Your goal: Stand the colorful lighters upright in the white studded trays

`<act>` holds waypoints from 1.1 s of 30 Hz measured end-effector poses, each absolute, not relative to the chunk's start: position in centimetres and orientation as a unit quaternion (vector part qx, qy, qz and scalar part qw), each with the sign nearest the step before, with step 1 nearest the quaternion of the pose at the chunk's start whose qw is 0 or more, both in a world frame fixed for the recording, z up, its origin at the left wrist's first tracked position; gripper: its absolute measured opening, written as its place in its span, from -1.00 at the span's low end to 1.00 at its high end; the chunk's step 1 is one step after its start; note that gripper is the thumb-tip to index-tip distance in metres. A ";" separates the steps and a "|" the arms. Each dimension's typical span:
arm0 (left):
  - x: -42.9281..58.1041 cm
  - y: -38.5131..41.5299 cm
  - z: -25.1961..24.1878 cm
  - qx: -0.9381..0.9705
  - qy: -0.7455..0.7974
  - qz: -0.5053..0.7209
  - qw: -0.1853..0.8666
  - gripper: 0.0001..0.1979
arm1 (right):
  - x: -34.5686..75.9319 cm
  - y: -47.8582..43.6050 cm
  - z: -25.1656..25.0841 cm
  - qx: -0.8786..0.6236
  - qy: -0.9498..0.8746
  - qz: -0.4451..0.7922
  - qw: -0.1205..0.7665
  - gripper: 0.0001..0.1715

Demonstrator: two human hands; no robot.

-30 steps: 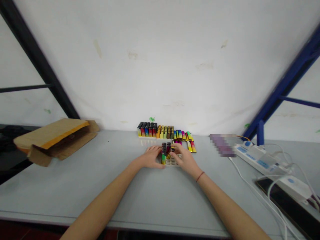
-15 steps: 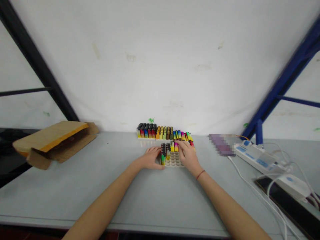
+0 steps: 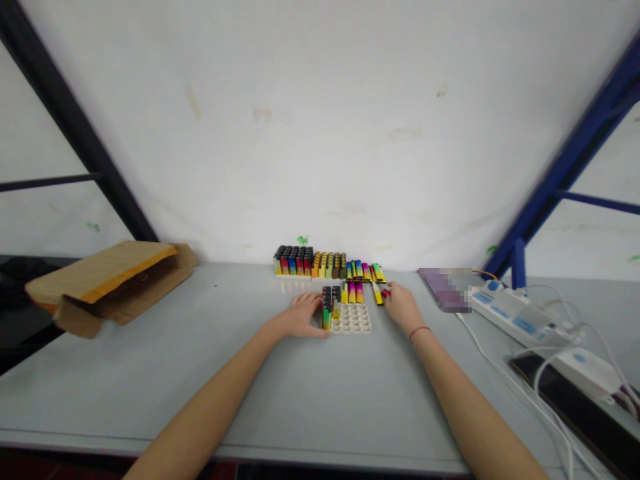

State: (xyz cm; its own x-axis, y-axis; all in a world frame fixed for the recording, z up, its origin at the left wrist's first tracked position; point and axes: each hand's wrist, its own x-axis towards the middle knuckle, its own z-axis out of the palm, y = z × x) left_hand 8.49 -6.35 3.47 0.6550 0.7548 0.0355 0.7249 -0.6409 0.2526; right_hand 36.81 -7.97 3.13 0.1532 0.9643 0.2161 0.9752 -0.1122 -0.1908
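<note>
Lighters (image 3: 327, 310) stand in our tray (image 3: 353, 319). Our left hand (image 3: 301, 317) holds its end; our right hand (image 3: 403, 307) pinches a red lighter (image 3: 385, 292) near it. If we bump the tray, some may tip.

I counted my two hands, left hand (image 3: 303, 317) and right hand (image 3: 403, 308), one holed tray (image 3: 357, 320), two packed blocks, one black-topped (image 3: 293, 261) and one yellow-topped (image 3: 328, 265), three loose lighters (image 3: 351, 293) abreast, one yellow lighter (image 3: 377, 294) and one red one (image 3: 385, 293). The back row (image 3: 365, 270) was too small to count. I had one cardboard box (image 3: 105, 273) and one bracelet (image 3: 419, 329).
</note>
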 end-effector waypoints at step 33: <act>8.5 -6.3 3.3 0.902 0.408 0.077 0.115 -0.12 | 36.5 -7.7 2.6 -0.642 -0.473 0.181 0.576 -0.46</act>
State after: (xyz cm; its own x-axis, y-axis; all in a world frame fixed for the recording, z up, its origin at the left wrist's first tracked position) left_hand 8.48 -6.33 3.34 0.6546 0.7546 0.0458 0.7192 -0.6402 0.2701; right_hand 36.55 -7.74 2.63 0.4868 0.8159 0.3119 0.3979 0.1108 -0.9107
